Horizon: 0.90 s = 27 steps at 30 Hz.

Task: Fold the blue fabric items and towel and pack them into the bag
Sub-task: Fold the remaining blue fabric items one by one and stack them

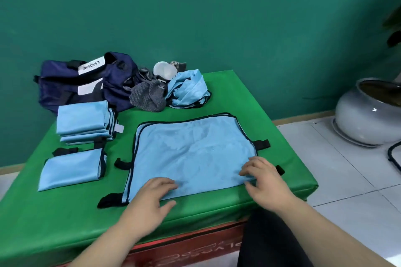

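Observation:
A light blue fabric item (191, 151) with dark trim and black straps lies spread flat in the middle of the green table (65, 219). My left hand (152, 197) rests on its near left edge with relaxed fingers. My right hand (262, 178) presses its near right corner, fingers slightly bent. A stack of folded blue items (84, 121) sits at the left, with one more folded blue piece (71, 169) in front of it. A crumpled blue item (188, 89) lies at the back. The navy bag (86, 82) stands at the back left.
A grey knitted cloth (149, 95) and a white round cup (165, 70) lie between the bag and the crumpled blue item. A grey ceramic pot (364, 115) stands on the tiled floor to the right. The green wall is close behind the table.

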Motion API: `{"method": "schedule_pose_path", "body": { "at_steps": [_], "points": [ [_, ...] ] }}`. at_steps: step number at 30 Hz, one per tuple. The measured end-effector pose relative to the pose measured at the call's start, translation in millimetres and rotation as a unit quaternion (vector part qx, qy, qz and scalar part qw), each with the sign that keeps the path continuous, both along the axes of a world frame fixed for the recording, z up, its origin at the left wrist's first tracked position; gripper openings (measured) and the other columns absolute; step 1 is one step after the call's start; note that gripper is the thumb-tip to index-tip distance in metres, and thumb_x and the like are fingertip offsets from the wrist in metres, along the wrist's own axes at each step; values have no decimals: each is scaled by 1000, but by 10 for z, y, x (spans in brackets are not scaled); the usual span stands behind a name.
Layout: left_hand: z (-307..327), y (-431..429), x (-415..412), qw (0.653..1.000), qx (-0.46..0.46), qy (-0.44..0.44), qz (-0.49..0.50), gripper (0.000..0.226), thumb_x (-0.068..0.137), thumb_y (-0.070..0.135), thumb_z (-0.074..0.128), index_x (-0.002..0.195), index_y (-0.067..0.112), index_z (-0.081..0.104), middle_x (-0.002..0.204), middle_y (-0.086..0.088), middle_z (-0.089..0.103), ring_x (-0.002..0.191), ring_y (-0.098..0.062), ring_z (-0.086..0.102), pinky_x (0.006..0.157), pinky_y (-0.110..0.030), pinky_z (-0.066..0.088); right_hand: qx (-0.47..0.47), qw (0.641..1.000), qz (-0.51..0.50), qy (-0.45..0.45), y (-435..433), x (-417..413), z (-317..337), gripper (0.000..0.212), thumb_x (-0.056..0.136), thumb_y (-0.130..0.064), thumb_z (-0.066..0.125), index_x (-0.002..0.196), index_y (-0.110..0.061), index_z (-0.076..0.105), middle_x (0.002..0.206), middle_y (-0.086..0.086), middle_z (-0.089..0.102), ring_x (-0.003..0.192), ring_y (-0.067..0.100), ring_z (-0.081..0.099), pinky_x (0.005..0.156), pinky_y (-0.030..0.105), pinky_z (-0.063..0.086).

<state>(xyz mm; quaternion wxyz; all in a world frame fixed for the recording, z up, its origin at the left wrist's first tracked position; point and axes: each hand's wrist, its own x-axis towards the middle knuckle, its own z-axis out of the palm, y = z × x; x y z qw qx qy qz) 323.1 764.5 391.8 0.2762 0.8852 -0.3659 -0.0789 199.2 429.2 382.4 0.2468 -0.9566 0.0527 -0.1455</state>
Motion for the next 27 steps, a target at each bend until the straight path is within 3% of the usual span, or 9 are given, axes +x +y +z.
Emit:
{"method": "schedule_pose_path", "body": {
  "at_steps": [3, 7, 11, 16, 20, 24, 27],
  "points": [
    [-1, 478, 102, 996, 21, -66, 48, 39, 79, 30, 81, 116, 32, 69, 112, 24, 52, 112, 2, 43, 101, -28, 36, -16, 1000, -18, -5, -57, -8, -19, 28, 69, -9, 72, 93, -23, 72, 100, -16, 59, 109, 16, 54, 95, 41, 45],
    [-22, 848, 271, 989, 81, -101, 68, 34, 79, 34, 81, 112, 32, 71, 109, 22, 56, 109, -7, 48, 94, -30, 36, -54, 997, -51, 34, -144, 9, -21, 31, 69, -6, 76, 94, -23, 72, 98, -13, 61, 104, 20, 55, 90, 41, 44],
    [-60, 920, 390, 992, 94, -81, 33, 30, 82, 33, 78, 112, 31, 71, 109, 24, 60, 108, -6, 51, 97, -31, 43, -7, 996, -53, 69, -231, 43, -40, 30, 75, -1, 69, 97, -22, 69, 97, -12, 62, 101, 15, 55, 90, 37, 48],
    [-92, 950, 497, 996, 54, -52, 41, 24, 78, 17, 82, 95, 31, 73, 99, 26, 64, 100, 2, 53, 90, -29, 50, 94, 986, -93, 105, -334, 55, -41, 32, 80, 0, 66, 96, -28, 68, 102, -12, 61, 96, -1, 56, 78, 10, 39],
    [-112, 952, 498, 996, 39, -41, 63, 41, 74, 13, 82, 85, 46, 60, 98, 32, 62, 103, 10, 53, 89, -23, 47, 126, 980, -108, 108, -412, 46, -80, 31, 80, -6, 71, 93, -34, 67, 103, -12, 64, 93, 0, 61, 82, 18, 47],
    [-146, 908, 440, 994, 32, -33, 96, 42, 73, 11, 82, 82, 45, 59, 98, 35, 60, 97, 3, 57, 89, -25, 45, 129, 981, -112, 94, -402, 24, -101, 32, 80, -6, 72, 88, -37, 65, 102, -17, 66, 94, -5, 61, 77, 7, 40],
    [-180, 900, 420, 993, 32, -36, 106, 34, 74, 14, 81, 81, 41, 62, 99, 38, 57, 97, -1, 57, 89, -28, 44, 132, 981, -114, 80, -383, 17, -124, 32, 79, -5, 73, 84, -36, 64, 101, -17, 66, 95, -5, 61, 78, 9, 41]
  ]
}}
